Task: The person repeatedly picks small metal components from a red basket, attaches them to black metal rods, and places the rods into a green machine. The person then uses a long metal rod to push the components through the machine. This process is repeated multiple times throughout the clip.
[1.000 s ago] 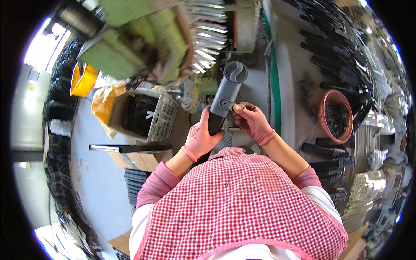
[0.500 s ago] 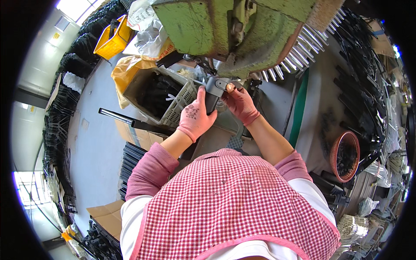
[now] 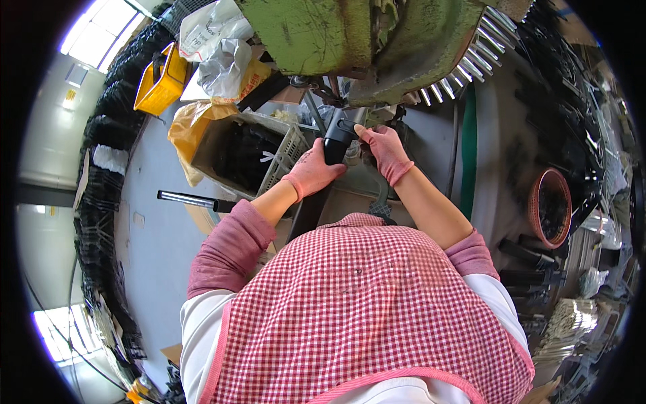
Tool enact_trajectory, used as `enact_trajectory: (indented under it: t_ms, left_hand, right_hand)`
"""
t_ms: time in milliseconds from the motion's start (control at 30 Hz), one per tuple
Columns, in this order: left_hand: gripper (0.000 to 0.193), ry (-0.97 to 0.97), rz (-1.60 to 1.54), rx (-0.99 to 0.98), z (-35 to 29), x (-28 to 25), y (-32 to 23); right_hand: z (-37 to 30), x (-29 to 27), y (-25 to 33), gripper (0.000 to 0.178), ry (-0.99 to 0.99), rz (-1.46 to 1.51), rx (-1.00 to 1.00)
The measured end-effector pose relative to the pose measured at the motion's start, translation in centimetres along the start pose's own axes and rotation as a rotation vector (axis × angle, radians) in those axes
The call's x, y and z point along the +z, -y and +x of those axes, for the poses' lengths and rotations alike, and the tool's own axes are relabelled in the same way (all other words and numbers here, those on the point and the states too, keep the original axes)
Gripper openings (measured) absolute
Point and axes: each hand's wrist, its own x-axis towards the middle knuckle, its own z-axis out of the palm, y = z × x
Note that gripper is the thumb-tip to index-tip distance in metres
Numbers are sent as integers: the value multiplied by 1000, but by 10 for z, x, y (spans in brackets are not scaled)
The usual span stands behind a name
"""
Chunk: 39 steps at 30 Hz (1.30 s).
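By the green machine [image 3: 316,40], gripping a dark tube [image 3: 335,149] with wrapped left fingers [image 3: 318,149], pinching its oval fitting [image 3: 346,126] with right fingers [image 3: 367,135]; close to crate [image 3: 291,149], floor [image 3: 151,269] stretching beyond leftward.

A yellow bin [image 3: 155,99] stands at left, a round reddish basket [image 3: 534,210] at right.

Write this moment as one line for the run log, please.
Left hand: holding dark tube | Right hand: at oval piece on tube | Green machine: beyond both hands | Grey crate: left of tube
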Motion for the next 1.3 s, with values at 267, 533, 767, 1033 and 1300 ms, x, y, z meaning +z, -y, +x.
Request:
enact_trajectory:
  t_ms: [267,533,767,1033,1300]
  left_hand:
    - [76,44,68,52,2,-8,3]
    - [76,-17,68,43,-2,-5,3]
    - [81,14,81,99,1,-8,3]
    - [61,-35,149,346,-22,-25,-31]
    - [69,527,38,618,-5,80,-50]
  right_hand:
    - [6,-16,-12,22,65,55,62]
    - [-4,-12,-3,22,48,60,48]
    - [-13,-3,1,30,-32,-72,82]
    - [-56,-1,11,19,89,528,36]
    - [-109,-175,9,14,-320,355,-1]
